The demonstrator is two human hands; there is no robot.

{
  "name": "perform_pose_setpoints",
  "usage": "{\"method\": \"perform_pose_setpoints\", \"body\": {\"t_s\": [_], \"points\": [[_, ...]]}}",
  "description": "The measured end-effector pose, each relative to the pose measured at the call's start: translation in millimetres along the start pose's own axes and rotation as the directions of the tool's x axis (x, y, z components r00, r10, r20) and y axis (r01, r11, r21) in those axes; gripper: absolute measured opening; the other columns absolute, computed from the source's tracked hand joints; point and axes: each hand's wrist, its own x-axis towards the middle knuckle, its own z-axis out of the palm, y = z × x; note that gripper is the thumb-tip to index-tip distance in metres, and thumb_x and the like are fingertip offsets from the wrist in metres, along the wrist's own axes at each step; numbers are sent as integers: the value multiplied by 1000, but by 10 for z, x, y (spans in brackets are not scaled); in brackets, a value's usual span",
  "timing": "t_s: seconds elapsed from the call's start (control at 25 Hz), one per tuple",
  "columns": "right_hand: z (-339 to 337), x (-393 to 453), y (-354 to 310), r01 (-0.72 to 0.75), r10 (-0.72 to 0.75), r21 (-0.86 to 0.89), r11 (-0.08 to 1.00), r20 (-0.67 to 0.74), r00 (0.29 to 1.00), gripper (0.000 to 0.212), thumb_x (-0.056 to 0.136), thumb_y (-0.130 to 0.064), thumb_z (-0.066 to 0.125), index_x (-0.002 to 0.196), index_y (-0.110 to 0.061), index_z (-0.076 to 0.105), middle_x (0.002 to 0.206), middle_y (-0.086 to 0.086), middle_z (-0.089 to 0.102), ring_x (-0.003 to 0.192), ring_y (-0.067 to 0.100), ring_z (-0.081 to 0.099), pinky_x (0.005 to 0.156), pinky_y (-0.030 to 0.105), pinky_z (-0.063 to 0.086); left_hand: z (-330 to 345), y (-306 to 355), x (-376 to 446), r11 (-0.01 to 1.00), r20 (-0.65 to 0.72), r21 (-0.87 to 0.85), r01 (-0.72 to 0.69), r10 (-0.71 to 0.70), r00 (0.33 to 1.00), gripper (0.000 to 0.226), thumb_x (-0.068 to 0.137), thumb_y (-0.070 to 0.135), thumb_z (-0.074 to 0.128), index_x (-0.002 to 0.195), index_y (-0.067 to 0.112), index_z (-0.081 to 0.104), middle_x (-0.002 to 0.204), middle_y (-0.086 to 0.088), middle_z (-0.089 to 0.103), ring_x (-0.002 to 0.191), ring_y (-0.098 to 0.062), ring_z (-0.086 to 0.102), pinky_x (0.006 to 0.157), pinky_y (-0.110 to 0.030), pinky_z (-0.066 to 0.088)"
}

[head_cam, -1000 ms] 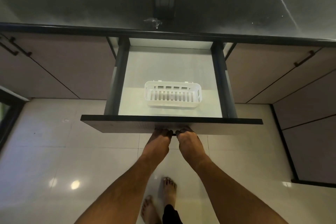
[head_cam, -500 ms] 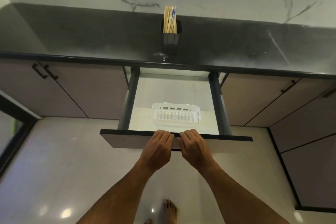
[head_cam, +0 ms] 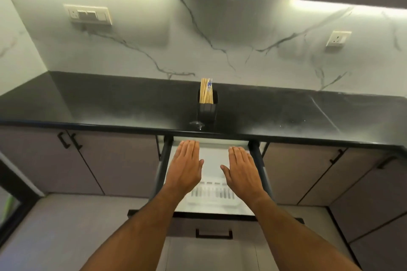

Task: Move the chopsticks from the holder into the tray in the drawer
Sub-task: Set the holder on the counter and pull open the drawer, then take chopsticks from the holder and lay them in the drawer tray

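The black worktop (head_cam: 110, 103) carries 1 holder (head_cam: 207, 106). Below it, 1 open drawer (head_cam: 211, 215) holds 1 white tray (head_cam: 211, 193). Both hands, left hand (head_cam: 186, 165) and right hand (head_cam: 241, 168), hover flat, fingers spread wide, empty, above the drawer. The chopsticks (head_cam: 206, 91) stand upright in the holder, a bundle too tight to count. The reach should probably go up over the worktop edge, gripping the bundle near its tops and lifting straight.

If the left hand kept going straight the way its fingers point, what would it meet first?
Probably the front edge of the countertop, just beyond the fingertips of the left hand. The holder with the chopsticks stands farther back and slightly right; depth is unclear.
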Motion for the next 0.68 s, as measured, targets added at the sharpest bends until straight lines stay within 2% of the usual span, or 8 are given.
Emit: {"method": "perform_pose_setpoints", "body": {"t_s": [0.16,0.4,0.68], "points": [[-105,627,125,-24,25,33,999,-53,998,65,100,-50,49,148,-6,45,149,15,52,139,35,47,116,49,37,-91,-117,673,999,-43,-48,10,-12,999,58,104,41,40,153,10,33,156,-11,42,146,-32,36,125,-44,19],[37,1722,412,-10,18,73,997,-122,992,55,100,-43,52,140,-6,50,137,13,60,128,30,55,109,45,47,92,-328,1671,999,-87,-30,11,-14,996,51,102,33,45,145,7,40,144,-12,52,137,-29,46,123,-45,29],[223,2937,734,15,8,192,981,-115,993,40,102,-36,51,131,-10,56,125,6,64,113,21,59,95,35,53,406,-473,2793,995,-76,-84,54,-61,995,33,100,29,50,131,16,48,127,-1,57,121,-18,52,119,-39,33]]}}
